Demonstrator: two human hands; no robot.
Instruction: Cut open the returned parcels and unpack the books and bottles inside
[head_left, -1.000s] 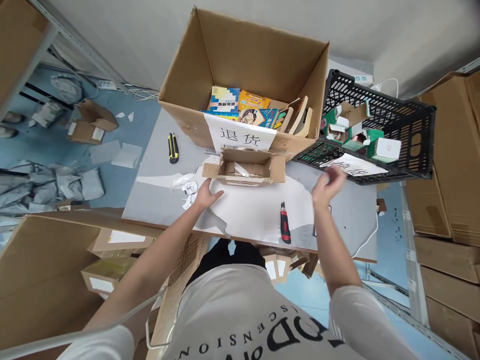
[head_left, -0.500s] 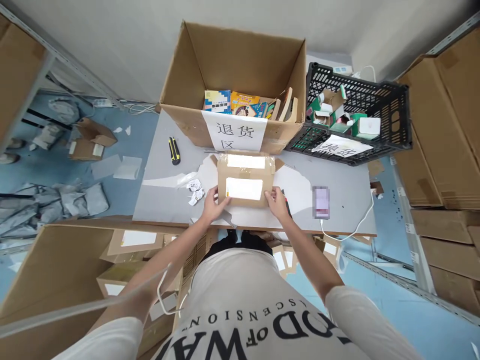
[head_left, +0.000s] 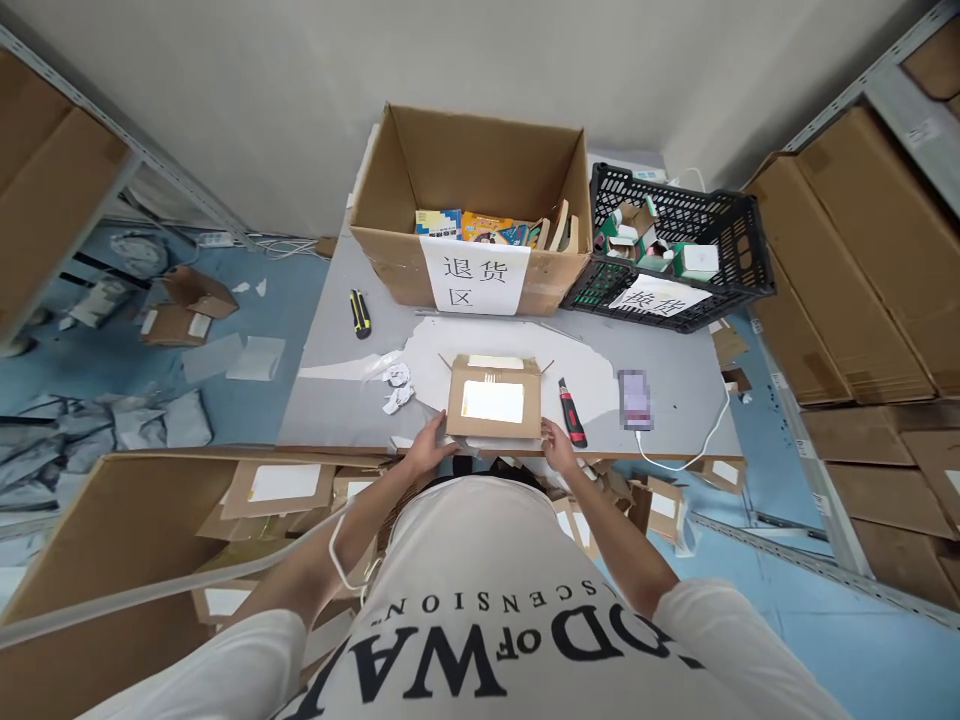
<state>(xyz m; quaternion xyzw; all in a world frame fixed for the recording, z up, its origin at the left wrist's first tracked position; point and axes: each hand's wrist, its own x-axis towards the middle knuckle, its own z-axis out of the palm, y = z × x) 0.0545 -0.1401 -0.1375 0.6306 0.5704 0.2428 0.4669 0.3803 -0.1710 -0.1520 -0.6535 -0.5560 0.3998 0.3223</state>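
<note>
A small cardboard box [head_left: 472, 427] with white labels lies at the front of the grey table, its far flaps sticking out at both sides. My left hand [head_left: 429, 447] grips its near left corner, thumb along the front edge. At the opposite corner my right hand [head_left: 557, 446] has its fingers closed on the box's right edge. Just right of the box lies a red and black utility knife [head_left: 572, 413]. Crumpled white paper [head_left: 397, 387] rests to its left.
Behind stands a large cardboard carton [head_left: 390, 270] with books, beside a black plastic crate [head_left: 757, 245] of small boxes. A yellow and black cutter [head_left: 361, 314] lies left, a phone [head_left: 635, 400] with cable right. An open carton [head_left: 97, 560] with parcels stands at lower left.
The small box has come nearer to me and down onto the table, its far flaps now showing. Both hands moved with it. The red knife is now in full view.
</note>
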